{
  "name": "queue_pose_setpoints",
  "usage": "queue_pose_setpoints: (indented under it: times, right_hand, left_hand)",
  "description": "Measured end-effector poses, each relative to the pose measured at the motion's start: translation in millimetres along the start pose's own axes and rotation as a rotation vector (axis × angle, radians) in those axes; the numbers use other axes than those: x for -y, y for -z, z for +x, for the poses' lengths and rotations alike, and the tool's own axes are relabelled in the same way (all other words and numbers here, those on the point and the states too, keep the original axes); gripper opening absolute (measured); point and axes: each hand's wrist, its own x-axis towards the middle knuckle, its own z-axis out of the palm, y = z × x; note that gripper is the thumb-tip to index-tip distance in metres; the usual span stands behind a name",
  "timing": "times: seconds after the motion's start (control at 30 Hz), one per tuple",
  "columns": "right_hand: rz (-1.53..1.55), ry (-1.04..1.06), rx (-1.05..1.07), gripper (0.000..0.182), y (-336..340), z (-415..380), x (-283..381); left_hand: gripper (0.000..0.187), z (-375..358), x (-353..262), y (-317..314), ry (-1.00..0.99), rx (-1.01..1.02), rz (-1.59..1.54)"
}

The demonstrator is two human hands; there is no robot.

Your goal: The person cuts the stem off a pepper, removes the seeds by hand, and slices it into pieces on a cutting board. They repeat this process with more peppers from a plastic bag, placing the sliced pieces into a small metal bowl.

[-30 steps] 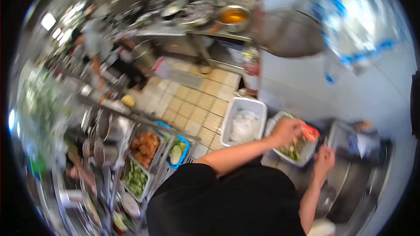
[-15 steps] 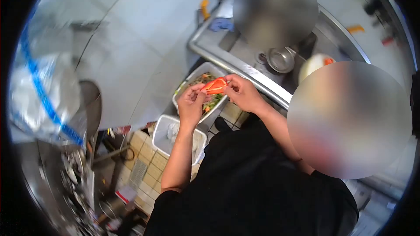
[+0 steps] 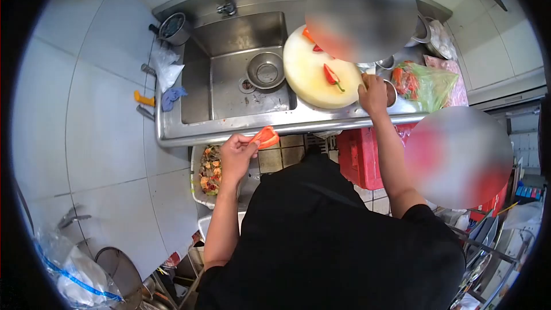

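Red pepper piece [image 3: 267, 138] in left hand [image 3: 237, 156], right hand [image 3: 374, 95] beside board [image 3: 305, 73].

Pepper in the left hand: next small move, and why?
Probably move the held pepper onto the board: the left hand has it off to the side, a cut piece lies there, and the right hand is at the board's edge.

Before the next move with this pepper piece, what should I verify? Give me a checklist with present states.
1. Open red pepper piece held in left hand's fingers: ok.
2. Piece over the round white cutting board: not ok, off to its left.
3. Board visible in full: not ok, a blurred disc covers part.
4. Right hand at the board's right edge: ok.
5. Knife in that hand: cannot tell.
6. Green-stemmed red pepper piece lying on board: ok.
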Motion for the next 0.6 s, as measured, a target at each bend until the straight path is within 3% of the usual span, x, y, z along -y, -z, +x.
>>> queue_pose_setpoints:
  times: [0.17,0.27,0.37,0.43,0.5,0.6]
  right_hand:
    - [-0.082,-0.124,0.276,0.041,-25,57,-35]
    - [-0.059,-0.256,0.475,0.059,-18,75,-26]
    - [0.062,-0.391,0.349,0.061,-2,73,-31]
    - [0.113,-0.394,0.304,0.055,21,48,-32]
    - [0.223,-0.143,0.192,0.040,35,15,-34]
    - [0.305,-0.185,0.376,0.025,68,-34,4]
  left_hand:
    - [0.014,56,-13,-74,0.021,0.111,0.080]
    - [0.014,91,-13,-107,0.014,0.145,0.191]
    - [0.014,116,-12,-133,0.026,0.157,0.286]
    - [0.013,133,-1,-144,0.044,0.182,0.355]
    - [0.012,149,9,-153,0.062,0.201,0.378]
    - [0.012,159,9,-162,0.102,0.205,0.459]
